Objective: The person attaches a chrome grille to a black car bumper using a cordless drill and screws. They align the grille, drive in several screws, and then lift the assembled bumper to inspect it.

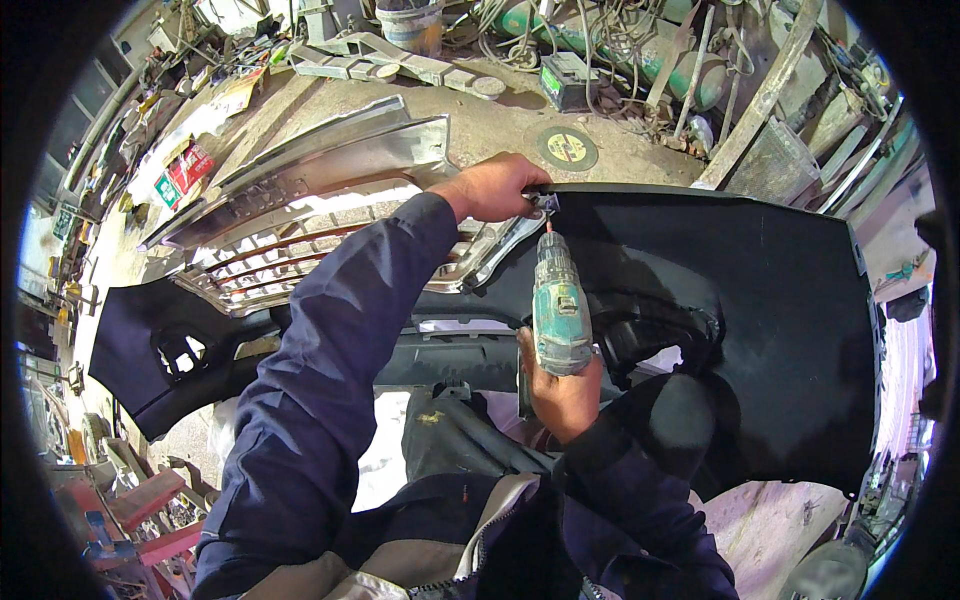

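A large black car bumper cover (780, 300) lies across in front of me, its broad end to the right. My right hand (565, 400) is wrapped round the handle of a teal cordless drill (560, 310), which points away from me. The drill's bit meets a small metal bracket (548, 203) at the bumper's far edge, though I cannot tell whether it has bitten in. My left hand (495, 187) reaches over the bumper, its fingers closed on that bracket and the edge beside it. A silvery grille (330, 225) rests against the bumper's left half.
On the floor beyond lie a cutting disc (567, 149), a battery (568, 82), a green gas cylinder (640, 55) and tangled cables. A bucket (410, 27) stands at the back. A wooden plank (765, 95) leans at the far right. Red metal parts (150, 520) sit at the lower left.
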Action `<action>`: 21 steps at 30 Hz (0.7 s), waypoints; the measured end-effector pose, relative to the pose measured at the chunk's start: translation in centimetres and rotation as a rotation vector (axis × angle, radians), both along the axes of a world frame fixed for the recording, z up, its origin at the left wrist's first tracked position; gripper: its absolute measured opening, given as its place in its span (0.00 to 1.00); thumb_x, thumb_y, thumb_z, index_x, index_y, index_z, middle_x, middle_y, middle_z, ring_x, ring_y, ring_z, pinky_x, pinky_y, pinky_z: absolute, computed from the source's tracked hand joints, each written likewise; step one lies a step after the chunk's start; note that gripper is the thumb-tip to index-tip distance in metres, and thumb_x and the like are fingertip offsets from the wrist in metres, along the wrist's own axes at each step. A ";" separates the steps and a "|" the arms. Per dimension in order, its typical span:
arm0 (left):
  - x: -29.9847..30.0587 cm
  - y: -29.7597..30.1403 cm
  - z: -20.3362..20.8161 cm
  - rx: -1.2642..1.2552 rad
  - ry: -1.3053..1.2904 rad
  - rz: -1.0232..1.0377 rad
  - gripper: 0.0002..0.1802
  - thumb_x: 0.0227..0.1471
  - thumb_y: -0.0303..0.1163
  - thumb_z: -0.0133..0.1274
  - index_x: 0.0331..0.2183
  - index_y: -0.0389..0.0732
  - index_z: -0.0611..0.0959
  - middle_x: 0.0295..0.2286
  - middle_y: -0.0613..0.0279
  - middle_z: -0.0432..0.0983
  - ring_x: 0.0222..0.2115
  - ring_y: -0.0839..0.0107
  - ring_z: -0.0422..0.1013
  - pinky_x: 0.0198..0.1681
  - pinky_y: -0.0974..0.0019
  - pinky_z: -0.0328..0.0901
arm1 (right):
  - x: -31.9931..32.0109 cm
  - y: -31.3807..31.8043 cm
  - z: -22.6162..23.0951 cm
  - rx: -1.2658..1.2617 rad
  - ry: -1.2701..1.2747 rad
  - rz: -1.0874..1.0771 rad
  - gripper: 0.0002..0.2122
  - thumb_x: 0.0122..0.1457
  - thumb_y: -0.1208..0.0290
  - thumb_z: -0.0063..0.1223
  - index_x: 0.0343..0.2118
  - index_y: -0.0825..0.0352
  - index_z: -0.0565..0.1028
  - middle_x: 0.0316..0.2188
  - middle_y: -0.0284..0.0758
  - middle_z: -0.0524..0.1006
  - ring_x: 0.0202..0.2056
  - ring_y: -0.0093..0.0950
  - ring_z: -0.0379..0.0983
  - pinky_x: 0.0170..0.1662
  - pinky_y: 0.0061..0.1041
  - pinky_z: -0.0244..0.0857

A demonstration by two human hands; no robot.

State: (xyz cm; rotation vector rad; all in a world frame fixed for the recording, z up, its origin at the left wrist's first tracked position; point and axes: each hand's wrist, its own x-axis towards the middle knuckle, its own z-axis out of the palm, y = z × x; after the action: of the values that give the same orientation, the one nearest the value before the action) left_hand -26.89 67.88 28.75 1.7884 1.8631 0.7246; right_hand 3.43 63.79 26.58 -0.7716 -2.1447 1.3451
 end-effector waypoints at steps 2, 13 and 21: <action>0.1 -0.1 0.1 0.011 0.013 -0.001 0.18 0.49 0.31 0.67 0.42 0.37 0.84 0.33 0.51 0.83 0.33 0.59 0.78 0.42 0.59 0.70 | -0.1 0.0 -0.1 0.004 0.024 -0.016 0.08 0.66 0.70 0.61 0.32 0.69 0.80 0.19 0.30 0.77 0.22 0.18 0.71 0.26 0.24 0.63; 0.1 0.0 -0.1 0.006 0.013 -0.003 0.18 0.50 0.31 0.67 0.43 0.38 0.85 0.33 0.52 0.83 0.33 0.61 0.77 0.43 0.60 0.70 | 0.1 -0.2 0.8 -0.001 -0.005 -0.019 0.09 0.66 0.70 0.62 0.30 0.69 0.79 0.19 0.30 0.77 0.22 0.17 0.71 0.27 0.25 0.64; 0.1 0.0 0.0 -0.024 0.018 0.019 0.19 0.50 0.32 0.68 0.44 0.38 0.85 0.33 0.52 0.83 0.33 0.62 0.76 0.43 0.60 0.70 | 0.1 -0.3 0.3 -0.055 0.011 -0.021 0.09 0.66 0.71 0.62 0.30 0.69 0.80 0.20 0.29 0.78 0.22 0.17 0.71 0.28 0.24 0.64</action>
State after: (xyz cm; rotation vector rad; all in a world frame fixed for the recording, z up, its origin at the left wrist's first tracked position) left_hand -26.79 67.90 28.76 1.7704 1.8948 0.6923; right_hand 3.51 63.51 26.83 -0.8039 -2.0938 1.3992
